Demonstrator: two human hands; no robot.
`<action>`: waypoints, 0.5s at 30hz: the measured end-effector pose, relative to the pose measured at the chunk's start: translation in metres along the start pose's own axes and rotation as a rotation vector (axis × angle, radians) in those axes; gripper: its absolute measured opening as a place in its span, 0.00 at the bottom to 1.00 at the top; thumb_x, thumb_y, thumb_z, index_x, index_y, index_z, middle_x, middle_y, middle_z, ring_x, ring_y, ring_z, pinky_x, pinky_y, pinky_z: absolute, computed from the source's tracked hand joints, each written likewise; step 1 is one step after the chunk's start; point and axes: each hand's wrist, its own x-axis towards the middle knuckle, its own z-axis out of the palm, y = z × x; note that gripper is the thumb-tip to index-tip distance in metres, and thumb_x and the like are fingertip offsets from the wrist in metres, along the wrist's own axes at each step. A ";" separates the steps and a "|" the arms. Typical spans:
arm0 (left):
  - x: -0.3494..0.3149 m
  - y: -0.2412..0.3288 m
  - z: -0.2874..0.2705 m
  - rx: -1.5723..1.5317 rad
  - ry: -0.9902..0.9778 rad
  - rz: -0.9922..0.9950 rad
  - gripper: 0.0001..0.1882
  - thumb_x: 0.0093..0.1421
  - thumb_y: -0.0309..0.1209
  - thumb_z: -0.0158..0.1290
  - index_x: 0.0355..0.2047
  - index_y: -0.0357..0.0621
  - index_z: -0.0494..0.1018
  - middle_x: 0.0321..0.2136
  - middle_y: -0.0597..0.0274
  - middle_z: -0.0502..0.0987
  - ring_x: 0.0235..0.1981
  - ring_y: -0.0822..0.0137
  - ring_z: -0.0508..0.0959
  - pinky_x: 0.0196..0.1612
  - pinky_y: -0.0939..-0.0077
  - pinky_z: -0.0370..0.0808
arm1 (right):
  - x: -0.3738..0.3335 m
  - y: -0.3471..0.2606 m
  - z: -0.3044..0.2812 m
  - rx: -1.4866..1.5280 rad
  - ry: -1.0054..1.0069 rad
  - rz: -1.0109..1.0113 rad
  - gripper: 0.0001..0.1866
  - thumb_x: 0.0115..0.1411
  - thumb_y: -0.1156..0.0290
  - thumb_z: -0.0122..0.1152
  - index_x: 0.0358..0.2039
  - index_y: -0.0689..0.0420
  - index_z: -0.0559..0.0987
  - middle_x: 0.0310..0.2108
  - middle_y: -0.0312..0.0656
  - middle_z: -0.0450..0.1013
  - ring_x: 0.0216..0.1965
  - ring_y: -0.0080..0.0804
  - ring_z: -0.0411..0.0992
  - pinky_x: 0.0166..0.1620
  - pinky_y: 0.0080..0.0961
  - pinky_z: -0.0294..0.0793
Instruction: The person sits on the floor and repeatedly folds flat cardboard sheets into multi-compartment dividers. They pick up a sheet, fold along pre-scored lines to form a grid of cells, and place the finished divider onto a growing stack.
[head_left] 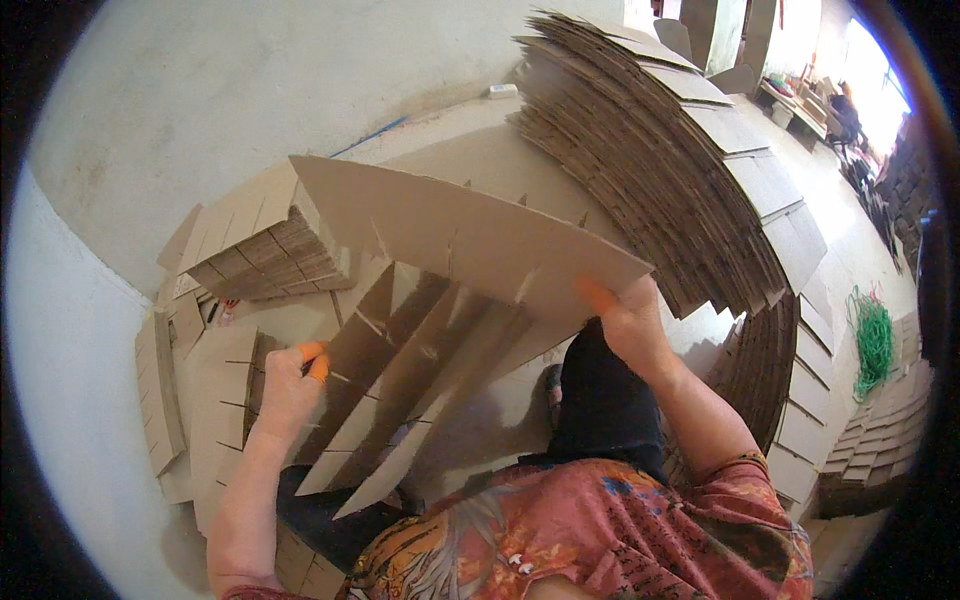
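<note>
Before me is a partly assembled cardboard divider, with a long slotted strip [470,225] across the top and several cross strips [400,350] set into it, slanting down toward my lap. My right hand [635,325] grips the long strip's right end, with an orange cover on a finger. My left hand [290,388] is closed beside the leftmost cross strip, orange covers on its fingertips; what it pinches, I cannot make out. Just left of that hand stands a stack of slotted cardboard strips [222,400].
A block of stacked strips [255,235] lies at the far left by the wall. A tall curved pile of assembled cardboard [640,150] rises at the far right, with another pile [755,370] nearer. Green twine [872,345] lies on the right, beside more stacked cardboard [880,430].
</note>
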 end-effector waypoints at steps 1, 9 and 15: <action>0.000 0.001 0.000 -0.012 -0.007 -0.014 0.10 0.54 0.23 0.51 0.35 0.30 0.76 0.21 0.46 0.76 0.21 0.68 0.72 0.27 0.75 0.68 | 0.000 0.005 0.000 -0.028 -0.008 -0.011 0.08 0.56 0.78 0.58 0.37 0.64 0.78 0.31 0.36 0.76 0.33 0.21 0.69 0.36 0.22 0.69; -0.002 0.010 -0.003 0.038 -0.002 -0.064 0.11 0.53 0.21 0.50 0.36 0.30 0.76 0.22 0.48 0.77 0.23 0.68 0.73 0.29 0.75 0.68 | -0.007 -0.001 -0.005 -0.088 -0.005 0.012 0.08 0.55 0.78 0.59 0.35 0.66 0.78 0.28 0.39 0.77 0.30 0.21 0.69 0.34 0.23 0.70; -0.007 0.006 0.000 0.009 0.047 -0.034 0.11 0.53 0.22 0.52 0.36 0.29 0.76 0.23 0.49 0.78 0.22 0.69 0.73 0.28 0.76 0.69 | -0.008 -0.002 -0.007 -0.167 -0.147 0.018 0.09 0.56 0.77 0.57 0.37 0.65 0.78 0.28 0.44 0.77 0.29 0.21 0.69 0.33 0.24 0.70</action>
